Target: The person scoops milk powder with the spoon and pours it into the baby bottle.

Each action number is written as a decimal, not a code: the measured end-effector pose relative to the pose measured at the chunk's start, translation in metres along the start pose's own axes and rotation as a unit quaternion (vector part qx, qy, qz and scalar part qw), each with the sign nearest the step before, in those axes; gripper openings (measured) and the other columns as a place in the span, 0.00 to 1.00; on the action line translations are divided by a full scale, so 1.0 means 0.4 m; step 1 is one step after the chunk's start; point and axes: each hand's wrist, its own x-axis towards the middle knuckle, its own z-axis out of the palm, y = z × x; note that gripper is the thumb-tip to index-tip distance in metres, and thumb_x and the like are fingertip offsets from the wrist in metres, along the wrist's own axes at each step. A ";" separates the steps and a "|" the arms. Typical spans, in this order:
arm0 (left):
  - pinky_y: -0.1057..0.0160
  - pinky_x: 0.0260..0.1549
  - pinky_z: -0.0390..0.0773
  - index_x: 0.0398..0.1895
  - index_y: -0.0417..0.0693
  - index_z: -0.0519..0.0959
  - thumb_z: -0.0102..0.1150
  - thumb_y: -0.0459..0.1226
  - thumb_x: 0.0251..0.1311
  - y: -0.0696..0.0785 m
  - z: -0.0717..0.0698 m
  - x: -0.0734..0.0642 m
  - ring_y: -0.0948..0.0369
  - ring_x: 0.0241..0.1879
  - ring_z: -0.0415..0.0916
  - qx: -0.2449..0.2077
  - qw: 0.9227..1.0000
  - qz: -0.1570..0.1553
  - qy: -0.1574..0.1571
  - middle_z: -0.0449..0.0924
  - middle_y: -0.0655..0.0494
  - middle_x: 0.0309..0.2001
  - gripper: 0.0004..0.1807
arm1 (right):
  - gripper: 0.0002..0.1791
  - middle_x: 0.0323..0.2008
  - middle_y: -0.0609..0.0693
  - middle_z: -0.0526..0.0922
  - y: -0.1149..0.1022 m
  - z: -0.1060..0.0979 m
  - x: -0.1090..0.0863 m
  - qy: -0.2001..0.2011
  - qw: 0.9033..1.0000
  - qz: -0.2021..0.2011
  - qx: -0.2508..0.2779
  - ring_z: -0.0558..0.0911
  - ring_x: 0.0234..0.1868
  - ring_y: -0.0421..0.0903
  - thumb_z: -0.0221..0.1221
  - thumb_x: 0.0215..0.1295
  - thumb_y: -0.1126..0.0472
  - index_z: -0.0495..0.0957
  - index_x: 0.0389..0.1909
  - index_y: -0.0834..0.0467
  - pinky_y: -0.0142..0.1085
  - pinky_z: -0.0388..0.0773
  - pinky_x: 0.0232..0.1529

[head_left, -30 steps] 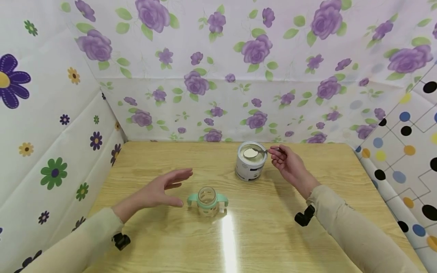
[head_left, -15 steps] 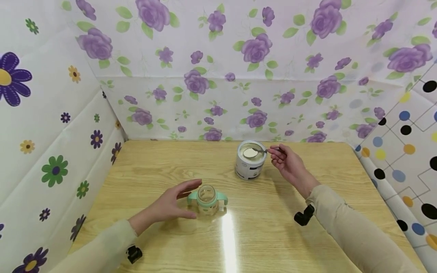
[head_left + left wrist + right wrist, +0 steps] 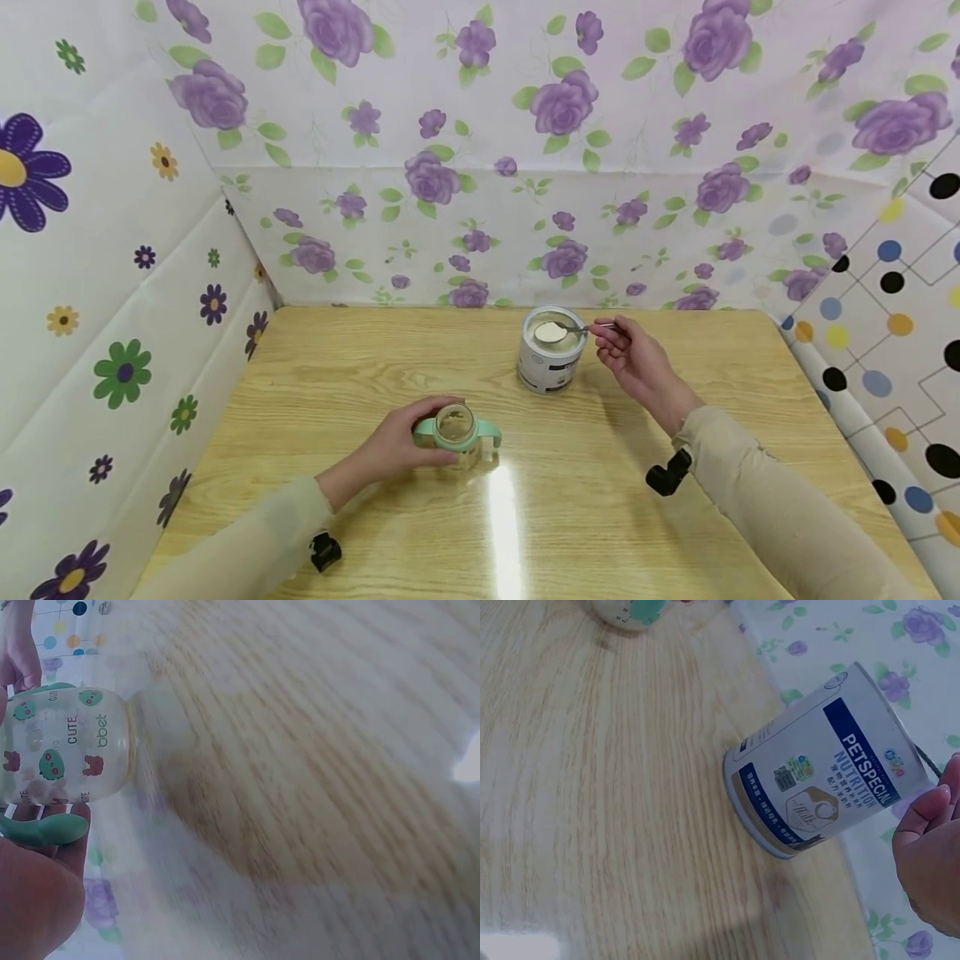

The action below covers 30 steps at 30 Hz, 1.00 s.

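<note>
A clear baby bottle (image 3: pixel 470 451) with two mint-green handles stands uncapped on the table, its mouth facing up. My left hand (image 3: pixel 405 439) grips it from the left, thumb in front and fingers behind, around one handle. Printed cartoon figures and the word CUTE show on the bottle's wall (image 3: pixel 71 746) in the left wrist view. Farther back is an open milk powder can (image 3: pixel 545 372), white with a dark blue label. My right hand (image 3: pixel 637 364) pinches the handle of a metal spoon (image 3: pixel 576 331). Its bowl holds a heap of pale powder (image 3: pixel 551 332) over the can's mouth.
The wooden table (image 3: pixel 330 358) reaches back to a flowered cloth (image 3: pixel 420 242). Patterned cloths also hang at the left and right sides. A bright light reflection (image 3: pixel 504 525) lies on the tabletop in front of the bottle.
My left hand has moved right to the baby bottle and closed its fingers and thumb around it. The right hand keeps the spoon over the can, almost still.
</note>
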 end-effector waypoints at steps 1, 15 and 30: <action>0.45 0.66 0.76 0.76 0.56 0.75 0.83 0.44 0.58 0.000 0.001 -0.001 0.51 0.67 0.78 0.000 1.000 -0.001 0.002 0.79 0.62 0.69 0.42 | 0.24 0.39 0.51 0.92 -0.002 0.002 -0.002 0.002 1.000 0.000 0.002 0.85 0.36 0.41 0.40 0.91 0.55 0.83 0.48 0.62 0.32 0.81 0.41; 0.45 0.67 0.75 0.76 0.56 0.75 0.83 0.44 0.57 0.002 -0.002 -0.002 0.53 0.67 0.78 -0.006 1.000 -0.004 0.007 0.80 0.61 0.68 0.42 | 0.25 0.35 0.52 0.92 0.005 0.148 -0.059 -0.047 0.999 0.024 -0.005 0.85 0.33 0.41 0.42 0.90 0.56 0.87 0.43 0.63 0.31 0.83 0.40; 0.45 0.68 0.75 0.74 0.52 0.76 0.86 0.46 0.53 0.004 -0.005 0.000 0.54 0.65 0.78 0.009 0.999 -0.040 0.016 0.81 0.57 0.66 0.44 | 0.24 0.33 0.49 0.92 0.156 0.265 -0.098 -0.110 0.984 0.087 -0.110 0.88 0.36 0.39 0.44 0.90 0.56 0.87 0.43 0.60 0.30 0.84 0.41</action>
